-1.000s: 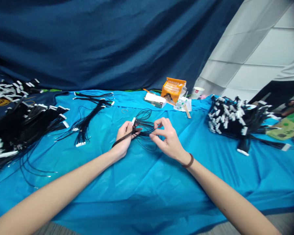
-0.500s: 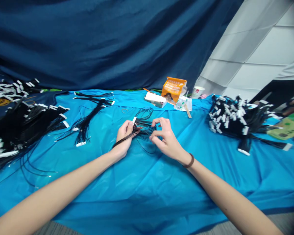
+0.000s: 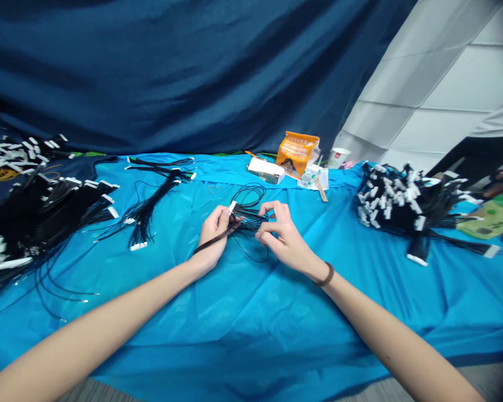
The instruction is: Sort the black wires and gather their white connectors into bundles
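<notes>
My left hand (image 3: 216, 231) is closed around a black wire harness (image 3: 248, 215), its thumb by the white connector (image 3: 232, 207). Some of the wires loop back over the wrist, while others curl above and below the fingers. On the right side of the bundle is my right hand (image 3: 281, 234), with thumb and fingers curved around the wire ends. A gap shows between its thumb and forefinger. Its fingertips overlap the wires; whether they pinch any strand I cannot tell.
Harnesses with white connectors lie heaped at left (image 3: 46, 212) and at right (image 3: 402, 195). A smaller harness bundle (image 3: 151, 204) rests left of centre. At the back stand an orange packet (image 3: 297, 151), a small box (image 3: 265, 170) and a paper cup (image 3: 338, 157) on the blue cloth (image 3: 243, 318).
My left hand and the connector have shifted very slightly to the right. The right hand stays almost where it was, its fingers curved by the wires.
</notes>
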Tool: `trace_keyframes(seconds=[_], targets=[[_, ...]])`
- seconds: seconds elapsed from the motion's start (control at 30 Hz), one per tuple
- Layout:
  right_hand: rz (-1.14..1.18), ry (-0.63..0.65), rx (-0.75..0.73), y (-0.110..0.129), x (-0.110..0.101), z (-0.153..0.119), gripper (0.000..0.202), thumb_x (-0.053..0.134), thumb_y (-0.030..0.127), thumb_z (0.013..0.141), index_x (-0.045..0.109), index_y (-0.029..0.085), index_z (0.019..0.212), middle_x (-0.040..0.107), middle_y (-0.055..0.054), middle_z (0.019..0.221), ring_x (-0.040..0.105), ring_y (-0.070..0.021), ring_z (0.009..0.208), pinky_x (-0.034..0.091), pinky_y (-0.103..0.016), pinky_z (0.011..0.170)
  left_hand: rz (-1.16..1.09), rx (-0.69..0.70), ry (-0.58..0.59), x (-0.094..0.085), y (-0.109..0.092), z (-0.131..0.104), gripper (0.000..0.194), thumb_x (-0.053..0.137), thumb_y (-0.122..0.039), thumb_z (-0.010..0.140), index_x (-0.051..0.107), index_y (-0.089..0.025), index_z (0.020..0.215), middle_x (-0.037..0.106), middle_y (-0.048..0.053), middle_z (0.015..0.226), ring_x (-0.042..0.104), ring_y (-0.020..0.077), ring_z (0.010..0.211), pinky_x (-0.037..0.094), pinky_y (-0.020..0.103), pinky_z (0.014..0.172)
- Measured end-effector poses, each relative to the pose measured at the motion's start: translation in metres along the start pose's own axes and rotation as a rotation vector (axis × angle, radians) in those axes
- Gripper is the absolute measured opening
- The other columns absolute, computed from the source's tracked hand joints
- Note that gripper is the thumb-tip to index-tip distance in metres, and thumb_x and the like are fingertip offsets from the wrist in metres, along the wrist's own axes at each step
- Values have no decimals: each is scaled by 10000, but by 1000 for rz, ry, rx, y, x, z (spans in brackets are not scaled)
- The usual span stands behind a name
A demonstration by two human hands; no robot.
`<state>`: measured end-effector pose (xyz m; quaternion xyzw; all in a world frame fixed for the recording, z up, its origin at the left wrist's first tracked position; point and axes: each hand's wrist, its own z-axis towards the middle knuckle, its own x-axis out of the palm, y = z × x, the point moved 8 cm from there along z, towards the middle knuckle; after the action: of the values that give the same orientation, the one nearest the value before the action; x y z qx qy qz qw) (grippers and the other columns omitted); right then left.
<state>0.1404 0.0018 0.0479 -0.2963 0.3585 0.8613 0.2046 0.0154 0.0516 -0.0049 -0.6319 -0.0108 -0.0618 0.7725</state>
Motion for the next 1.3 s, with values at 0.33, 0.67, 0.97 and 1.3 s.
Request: trace_keyframes(seconds=[0.33, 0.67, 0.97, 1.3], targets=[[-206, -119, -52, 0, -1, -3, 151, 469, 241, 853, 581, 178, 774, 450, -69, 968, 407, -201, 950, 350, -378, 859, 205, 84, 140, 9, -4, -4, 288, 399, -423, 836, 534, -171, 809, 598, 13, 811, 563, 142, 788, 450, 261, 757], [-316, -190, -131, 10, -4, -8, 166, 474, 225, 846, 605, 175, 757, 428, -82, 1008, 398, -215, 972, 349, -398, 857, 326, 112, 202, 14, -3, -8, 319, 344, -448, 852, 510, -179, 808, 554, 3, 790, 533, 137, 780, 435, 247, 743], [-336, -328, -108, 6, -17, -9, 137, 558, 298, 799, 579, 190, 716, 463, -58, 916, 433, -208, 922, 360, -397, 838, 358, 131, 190, 14, -5, -6, 326, 347, -452, 848, 512, -177, 787, 564, 5, 770, 530, 134, 738, 427, 237, 704], [31, -51, -113, 3, -6, 3, 115, 562, 294, 812, 650, 235, 856, 615, -31, 1006, 430, -221, 1147, 178, -488, 1056, 603, 329, 90, 9, -25, -4, 334, 251, -353, 882, 525, -162, 866, 577, 95, 1002, 534, 178, 952, 412, 330, 848]])
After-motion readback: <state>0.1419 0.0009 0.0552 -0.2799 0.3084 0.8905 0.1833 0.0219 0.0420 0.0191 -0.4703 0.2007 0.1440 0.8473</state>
